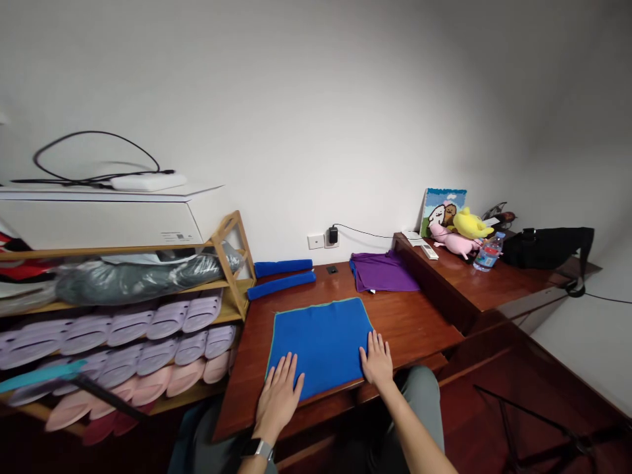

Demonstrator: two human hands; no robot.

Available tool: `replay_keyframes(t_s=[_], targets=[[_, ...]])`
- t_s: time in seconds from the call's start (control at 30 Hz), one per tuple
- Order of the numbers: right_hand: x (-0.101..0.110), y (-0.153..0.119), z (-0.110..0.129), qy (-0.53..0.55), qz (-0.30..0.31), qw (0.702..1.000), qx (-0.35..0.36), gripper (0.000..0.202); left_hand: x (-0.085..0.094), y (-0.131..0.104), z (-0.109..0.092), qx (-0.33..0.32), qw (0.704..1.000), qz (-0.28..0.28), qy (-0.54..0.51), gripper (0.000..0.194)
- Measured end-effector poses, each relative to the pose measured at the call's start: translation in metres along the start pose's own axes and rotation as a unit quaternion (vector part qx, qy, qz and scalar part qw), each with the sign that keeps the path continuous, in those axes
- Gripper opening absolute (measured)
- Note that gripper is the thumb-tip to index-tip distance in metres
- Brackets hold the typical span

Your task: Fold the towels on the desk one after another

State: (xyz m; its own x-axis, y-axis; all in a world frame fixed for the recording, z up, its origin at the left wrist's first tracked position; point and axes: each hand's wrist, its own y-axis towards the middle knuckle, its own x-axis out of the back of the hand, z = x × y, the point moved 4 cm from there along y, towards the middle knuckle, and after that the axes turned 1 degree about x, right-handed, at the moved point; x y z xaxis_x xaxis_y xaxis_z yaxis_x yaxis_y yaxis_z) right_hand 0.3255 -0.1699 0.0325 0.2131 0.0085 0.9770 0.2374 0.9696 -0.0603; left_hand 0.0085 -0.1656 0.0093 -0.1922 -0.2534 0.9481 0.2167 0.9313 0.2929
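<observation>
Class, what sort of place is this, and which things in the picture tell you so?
Probably a room in a home or dormitory, though I can't be sure: rows of slippers, plush toys, and a wooden desk with a blue cloth spread on it suggest so.

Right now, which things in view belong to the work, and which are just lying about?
Belonging: flat blue cloth, touched by left hand and right hand; possibly narrow blue cloths, purple cloth.
Lying about: pink plush toy, yellow plush toy, bottle, bag.

head cam | worn, looking forward and down | bench (399, 319), hands (279, 398) close below | wall (296, 125) across top
</observation>
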Motion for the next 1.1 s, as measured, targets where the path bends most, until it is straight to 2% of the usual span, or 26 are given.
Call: replay_keyframes(t_s=[0.13, 0.23, 0.33, 0.47, 0.53, 0.6, 0.7, 0.8, 1.0, 1.1], targets=[[0.0, -0.004, 0.005, 0.011, 0.003, 1.0, 0.004, 0.075, -0.001, 0.003, 0.001, 0.012, 1.0, -0.001, 0.003, 0.069], [0.003, 0.003, 0.025, 0.039, -0.021, 0.997, 0.061, 0.073, 0.004, 0.019, -0.003, 0.019, 1.0, -0.023, -0.004, 0.068], [0.012, 0.021, 0.065, 0.068, -0.045, 0.987, 0.136, 0.066, 0.012, 0.055, -0.013, 0.001, 0.999, -0.036, -0.017, 0.063], [0.021, 0.063, 0.132, 0.085, -0.039, 0.973, 0.212, 0.063, 0.012, 0.12, -0.023, -0.037, 0.999, -0.004, -0.022, 0.059], [0.02, 0.086, 0.157, 0.094, -0.02, 0.967, 0.234, 0.063, 0.005, 0.149, -0.017, -0.044, 0.999, 0.02, -0.016, 0.059], [0.015, 0.106, 0.169, 0.104, -0.001, 0.965, 0.239, 0.064, -0.008, 0.169, -0.003, -0.041, 0.998, 0.04, -0.01, 0.058], [0.004, 0.128, 0.16, 0.109, 0.004, 0.967, 0.232, 0.067, -0.029, 0.178, 0.027, -0.033, 0.998, 0.044, -0.011, 0.059], [-0.003, 0.144, 0.133, 0.094, -0.012, 0.974, 0.204, 0.068, -0.042, 0.175, 0.047, -0.024, 0.999, 0.02, -0.018, 0.062], [0.005, 0.176, 0.068, 0.038, -0.008, 0.993, 0.109, 0.067, -0.037, 0.173, 0.044, -0.013, 1.0, 0.019, -0.019, 0.062], [0.008, 0.187, 0.045, 0.037, 0.001, 0.996, 0.079, 0.068, -0.034, 0.175, 0.042, -0.008, 1.0, 0.024, -0.013, 0.064]])
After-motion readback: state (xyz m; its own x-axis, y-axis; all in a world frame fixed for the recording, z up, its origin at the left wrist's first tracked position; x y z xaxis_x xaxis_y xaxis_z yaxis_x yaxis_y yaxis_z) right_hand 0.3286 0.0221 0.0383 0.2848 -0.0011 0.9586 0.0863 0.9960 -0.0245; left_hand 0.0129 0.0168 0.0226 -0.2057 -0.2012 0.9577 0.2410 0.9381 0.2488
